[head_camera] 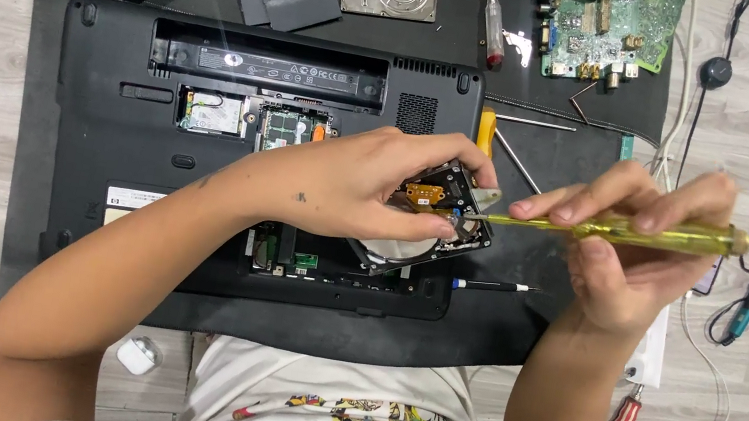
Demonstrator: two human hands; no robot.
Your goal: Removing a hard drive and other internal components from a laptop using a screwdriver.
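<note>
Gripping hard drive (438,223) tilted over laptop (151,153), left hand (348,186); right hand (627,248) grasping yellow screwdriver (614,230); tip slip risks gouging board

A green circuit board (612,22) and red-handled screwdriver (494,14) lie on the mat (575,102).

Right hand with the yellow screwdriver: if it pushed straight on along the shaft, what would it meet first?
The right hand points the yellow screwdriver leftward; its tip seems already at the hard drive, tilted over the open laptop base. Pushed further, it would likely press into the drive, then the left hand holding it. Depth is unclear.
</note>
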